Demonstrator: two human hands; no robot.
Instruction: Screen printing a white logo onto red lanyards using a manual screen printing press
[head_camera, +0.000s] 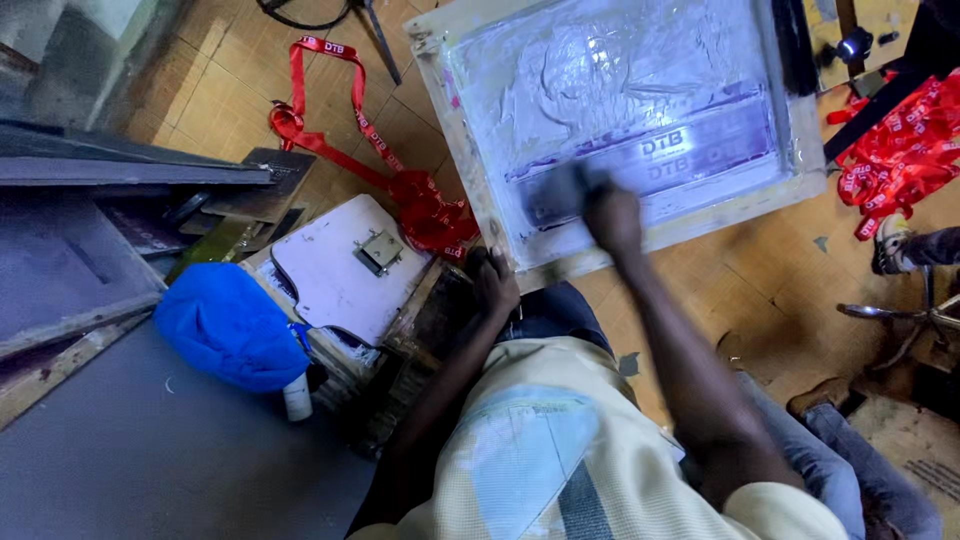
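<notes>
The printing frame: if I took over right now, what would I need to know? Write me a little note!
Right hand: pressed on the mesh of the printing frame, over a blurred dark tool I can't make out.
Left hand: gripping the frame's near edge.
Frame: tilted above the tiled floor, mesh coated with pale purple.
Red lanyards lie left of the frame, another heap at right.
How much is done or left can't be told.

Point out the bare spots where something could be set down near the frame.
Free: grey tabletop beside the blue cloth; tiled floor left of the red lanyards. Crowded: around the frame, where the left hand and right hand work.
</notes>
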